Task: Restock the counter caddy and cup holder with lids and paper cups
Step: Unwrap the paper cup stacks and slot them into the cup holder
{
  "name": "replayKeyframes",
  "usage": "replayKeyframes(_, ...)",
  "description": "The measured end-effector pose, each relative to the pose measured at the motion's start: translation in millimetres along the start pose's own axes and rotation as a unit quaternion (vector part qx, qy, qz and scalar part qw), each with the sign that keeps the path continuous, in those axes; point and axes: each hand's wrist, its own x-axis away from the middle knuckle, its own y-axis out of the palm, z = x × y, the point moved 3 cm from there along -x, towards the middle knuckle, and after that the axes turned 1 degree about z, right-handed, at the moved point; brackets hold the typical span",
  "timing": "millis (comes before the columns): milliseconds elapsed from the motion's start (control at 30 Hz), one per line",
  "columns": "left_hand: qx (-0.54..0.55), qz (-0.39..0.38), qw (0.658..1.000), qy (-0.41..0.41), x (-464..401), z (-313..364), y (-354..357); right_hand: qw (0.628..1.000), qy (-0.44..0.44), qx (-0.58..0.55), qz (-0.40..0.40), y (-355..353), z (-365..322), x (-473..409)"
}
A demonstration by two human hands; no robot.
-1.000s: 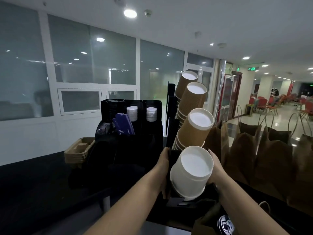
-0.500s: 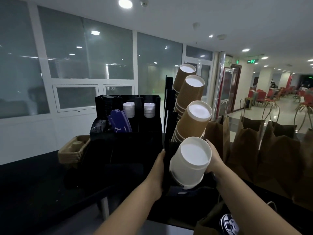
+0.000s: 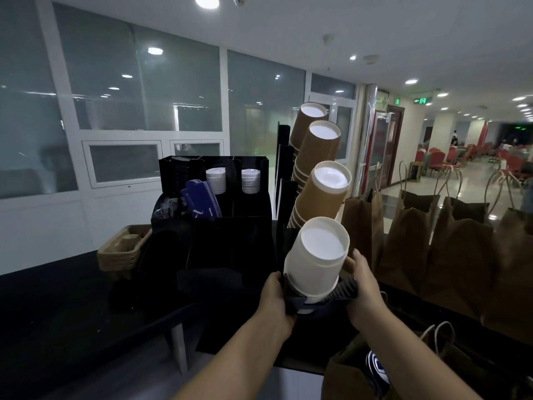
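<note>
While both hands' fingers (image 3: 356,256) grip the holder (image 3: 323,306), white cups (image 3: 314,261) sit between.

Dark surface (image 3: 52,301) bearing a black caddy (image 3: 230,243); stacked pulp cup trays (image 3: 121,252) left of the caddy, tiered cup holder (image 3: 285,197) just right, brown paper bags (image 3: 450,241) farther right.

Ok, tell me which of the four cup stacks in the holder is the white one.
The lowest stack, nearest the camera, between the left hand and right hand. The three stacks above it are brown.
</note>
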Motion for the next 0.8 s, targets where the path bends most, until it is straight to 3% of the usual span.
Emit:
replayKeyframes(133, 0.015, 0.023, 1.000, 0.014, -16, 3, -3, 0.998, 0.046, -0.009, -0.042, -14, 34, 22)
replayKeyframes(267, 0.007, 0.052, 0.998, 0.021, -26, 0, 0, 0.991, 0.024, -0.074, -0.109, -2, 34, 23)
replayKeyframes(433, -0.011, 0.069, 0.996, 0.051, -30, 6, 8, 0.996, -0.038, -0.062, -0.052, 5, 27, 0)
replayKeyframes(800, -0.003, 0.052, 0.996, 0.077, -49, 6, 15, 0.998, -0.034, -0.047, -0.017, 12, 12, -36)
